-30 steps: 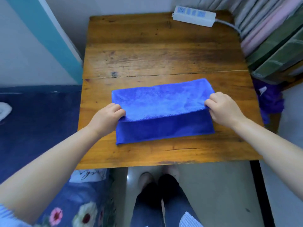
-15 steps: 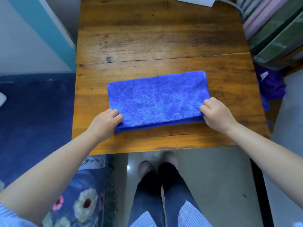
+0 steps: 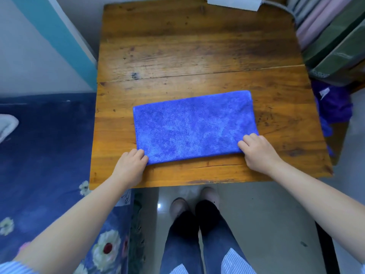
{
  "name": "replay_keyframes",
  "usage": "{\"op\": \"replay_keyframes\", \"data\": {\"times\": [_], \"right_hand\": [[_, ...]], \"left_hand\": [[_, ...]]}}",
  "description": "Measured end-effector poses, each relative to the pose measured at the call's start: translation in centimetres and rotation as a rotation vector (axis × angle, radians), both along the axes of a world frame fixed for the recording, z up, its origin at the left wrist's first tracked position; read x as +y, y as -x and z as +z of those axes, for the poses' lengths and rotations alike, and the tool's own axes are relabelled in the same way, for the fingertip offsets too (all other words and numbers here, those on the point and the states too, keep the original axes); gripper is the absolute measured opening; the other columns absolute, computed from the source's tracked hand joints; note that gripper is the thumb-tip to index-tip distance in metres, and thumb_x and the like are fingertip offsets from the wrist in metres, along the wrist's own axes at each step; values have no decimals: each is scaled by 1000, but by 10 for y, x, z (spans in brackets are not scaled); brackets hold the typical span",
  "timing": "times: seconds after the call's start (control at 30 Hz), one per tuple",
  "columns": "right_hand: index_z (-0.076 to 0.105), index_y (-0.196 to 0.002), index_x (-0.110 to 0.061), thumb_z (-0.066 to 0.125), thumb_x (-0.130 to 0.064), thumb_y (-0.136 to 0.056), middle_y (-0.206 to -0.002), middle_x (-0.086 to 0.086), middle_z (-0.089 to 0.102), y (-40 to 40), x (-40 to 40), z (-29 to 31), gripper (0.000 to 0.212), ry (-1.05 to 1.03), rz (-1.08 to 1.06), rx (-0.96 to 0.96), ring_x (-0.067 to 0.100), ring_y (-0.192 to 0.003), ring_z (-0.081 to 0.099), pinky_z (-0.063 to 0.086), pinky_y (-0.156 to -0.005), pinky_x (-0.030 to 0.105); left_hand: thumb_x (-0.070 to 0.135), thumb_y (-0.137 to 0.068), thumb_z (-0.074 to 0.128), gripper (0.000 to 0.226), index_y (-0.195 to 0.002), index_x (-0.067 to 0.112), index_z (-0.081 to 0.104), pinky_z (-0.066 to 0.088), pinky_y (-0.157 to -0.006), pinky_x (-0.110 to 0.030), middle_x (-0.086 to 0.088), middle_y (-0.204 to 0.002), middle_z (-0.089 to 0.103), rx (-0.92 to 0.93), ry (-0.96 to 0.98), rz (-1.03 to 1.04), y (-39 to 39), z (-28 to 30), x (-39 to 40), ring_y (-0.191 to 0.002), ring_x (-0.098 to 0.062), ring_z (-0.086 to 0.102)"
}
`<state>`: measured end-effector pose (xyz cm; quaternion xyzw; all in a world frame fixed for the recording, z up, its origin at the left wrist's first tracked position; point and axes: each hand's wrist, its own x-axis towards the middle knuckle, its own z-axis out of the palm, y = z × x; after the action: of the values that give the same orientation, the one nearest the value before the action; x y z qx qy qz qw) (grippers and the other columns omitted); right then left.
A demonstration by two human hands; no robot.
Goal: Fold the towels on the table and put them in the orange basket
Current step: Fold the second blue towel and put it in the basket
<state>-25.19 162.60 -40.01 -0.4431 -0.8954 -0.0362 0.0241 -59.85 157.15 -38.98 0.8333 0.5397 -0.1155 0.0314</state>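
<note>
You are in a home bedroom: a bed with a dark blue flowered sheet (image 3: 45, 175) sits beside your worn wooden desk (image 3: 197, 46), with folded fabrics (image 3: 335, 36) stacked at right.

Towel (image 3: 193, 125): you have one blue terry towel here, folded into a flat, wide rectangle.
Pose: it lies flat, long side running left to right, slightly skewed so the right end sits farther from you than the left.
Place: it rests on the near half of the table (image 3: 197, 46), just back from the near edge.
Edges: the near edge looks doubled and even; the far right corner shows a stitched hem.
Contact: your hands pinch its two near corners.
Basket: not visible to you.
</note>
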Motion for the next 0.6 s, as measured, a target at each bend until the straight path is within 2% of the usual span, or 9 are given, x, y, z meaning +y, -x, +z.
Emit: {"op": "replay_keyframes", "data": {"times": [0.1,0.17,0.23,0.3,0.33,0.4,0.43,0.5,0.6], "right_hand": [[51,-48,-5,46,1,-40,-46,11,48,1,-5,5,12,-17,-113,-27,29,-40,49,37,-37,27],[50,-45,-5,42,0,-44,-45,11,48,8,-7,11,9,-49,-199,-4,29,-40,51,39,-38,27],[53,-48,-4,34,-6,-55,-51,13,53,23,-8,15,20,-62,-227,56,30,-46,55,43,-43,29],[60,-57,-3,38,-9,-60,-63,16,62,51,-8,17,22,-57,-237,137,33,-59,62,50,-53,35],[64,-65,-2,46,-8,-62,-73,18,66,67,-8,18,20,-42,-254,147,35,-68,66,54,-61,40],[71,-85,-5,65,-13,-63,-96,19,70,99,-10,13,25,39,-303,113,37,-90,67,53,-73,53],[71,-94,-7,74,-18,-62,-105,18,69,110,-10,8,34,97,-321,78,37,-98,65,51,-76,56],[70,-104,-12,82,-29,-58,-115,15,66,118,-10,-2,51,173,-349,43,35,-106,62,48,-80,59],[67,-110,-17,76,-35,-65,-121,11,63,94,-6,-12,49,197,-382,19,35,-109,60,46,-83,60]], "left_hand": [[10,-26,82,31,-41,10,55,38,-37,-22,-5,-46,53,-4,-44,38,-3,0,-3,-42,-24,56],[18,-56,58,16,-44,8,55,41,-38,-24,-7,-48,54,-118,-104,117,-7,2,1,-44,-26,57],[16,-65,38,29,-55,3,62,46,-40,-27,-12,-57,60,-252,-177,256,-20,3,9,-51,-30,61],[9,-72,44,28,-77,-3,69,55,-58,-38,-22,-82,68,-369,-268,397,-41,-1,18,-75,-39,66],[7,-78,51,27,-95,-4,68,54,-76,-44,-28,-103,65,-413,-241,473,-52,-5,21,-96,-45,62],[18,-89,52,43,-130,3,50,30,-108,-45,-22,-143,39,-425,-33,623,-72,-16,23,-136,-40,30],[27,-92,49,51,-139,10,38,17,-113,-44,-15,-151,24,-405,34,674,-77,-23,23,-142,-35,14],[41,-93,43,60,-145,20,24,5,-115,-45,-10,-156,9,-329,88,692,-77,-39,18,-144,-31,1],[63,-86,24,69,-146,29,17,0,-114,-49,-5,-157,3,-205,143,637,-63,-49,12,-144,-32,-4]]}}
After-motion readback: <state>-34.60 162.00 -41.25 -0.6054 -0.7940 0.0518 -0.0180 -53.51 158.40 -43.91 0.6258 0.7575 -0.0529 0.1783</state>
